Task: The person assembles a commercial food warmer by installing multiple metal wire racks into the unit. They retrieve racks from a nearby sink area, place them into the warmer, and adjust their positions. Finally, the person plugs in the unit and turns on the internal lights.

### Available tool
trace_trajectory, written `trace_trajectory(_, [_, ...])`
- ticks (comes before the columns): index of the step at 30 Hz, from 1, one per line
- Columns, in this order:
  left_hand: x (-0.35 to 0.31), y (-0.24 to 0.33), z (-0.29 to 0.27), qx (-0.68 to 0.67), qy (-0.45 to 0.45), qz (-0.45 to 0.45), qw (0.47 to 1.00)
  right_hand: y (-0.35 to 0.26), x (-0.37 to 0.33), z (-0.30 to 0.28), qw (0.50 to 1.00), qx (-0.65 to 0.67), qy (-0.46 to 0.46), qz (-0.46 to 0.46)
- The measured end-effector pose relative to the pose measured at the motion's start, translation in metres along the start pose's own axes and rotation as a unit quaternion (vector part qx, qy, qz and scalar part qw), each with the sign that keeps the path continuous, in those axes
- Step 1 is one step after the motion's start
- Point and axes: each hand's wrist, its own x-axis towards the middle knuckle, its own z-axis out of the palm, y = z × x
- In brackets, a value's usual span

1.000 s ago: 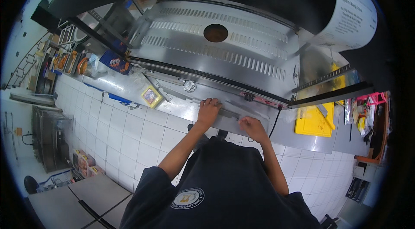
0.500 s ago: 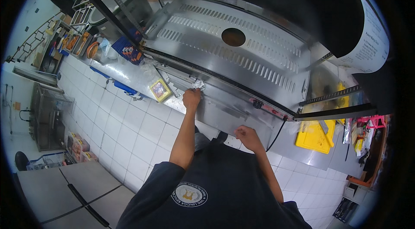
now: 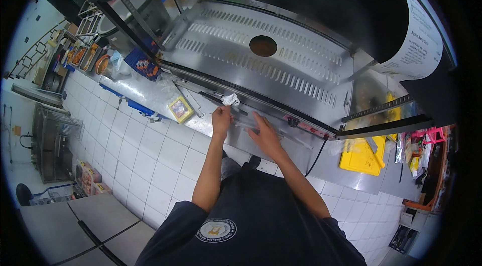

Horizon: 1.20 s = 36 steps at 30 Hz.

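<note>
While the left hand (image 3: 221,122) is up by the white crumple (image 3: 230,100), that scrap looks the likeliest thing to go astray. It sits along the cabinet (image 3: 296,74)'s lower front edge, behind the near edge of the worktop (image 3: 138,90), just beyond the left fingertips and perhaps touching them. A loose hold or a careless sweep toward the body could, I'd say, drop it over that near edge onto the floor (image 3: 150,140). Pushing too hard the other way could knock knuckles on the cabinet's front rail. And watch the black cord (image 3: 318,156), hanging from the cabinet's front right corner: a sideways swing of the right forearm might snag it.

Now the pose! Both forearms angle up from below, the left nearly straight up, the right slanting inward. The left fingers are curled in; whether they pinch the crumple, I can't tell from here. The right hand (image 3: 264,136) lies palm down, its fingers loosely spread toward the left hand, nothing visibly gripped. The two hands are near each other but apart.
</note>
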Motion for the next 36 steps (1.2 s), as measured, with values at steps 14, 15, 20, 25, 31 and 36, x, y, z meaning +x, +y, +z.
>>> trace_trajectory(14, [-0.065,0.076,0.017,0.355,-0.058,0.541,0.760,0.018,0.013,-0.085,0.920,0.266,-0.122,0.259])
trace_trajectory(15, [-0.069,0.081,0.022,0.364,-0.132,0.531,0.754,0.017,0.014,-0.099,0.917,0.267,-0.157,0.252])
trace_trajectory(20, [-0.071,0.092,0.050,0.421,-0.435,0.229,0.762,0.010,0.015,-0.138,0.921,0.296,-0.072,0.242])
trace_trajectory(25, [-0.084,0.066,0.073,0.295,-0.430,0.149,0.840,0.001,-0.003,-0.128,0.909,0.285,0.101,0.287])
trace_trajectory(31, [-0.108,0.037,0.108,0.051,-0.318,-0.070,0.944,0.000,-0.003,-0.096,0.949,0.131,0.154,0.243])
trace_trajectory(36, [-0.107,0.045,0.121,-0.037,-0.372,-0.070,0.925,-0.001,-0.010,-0.089,0.964,0.027,0.195,0.176])
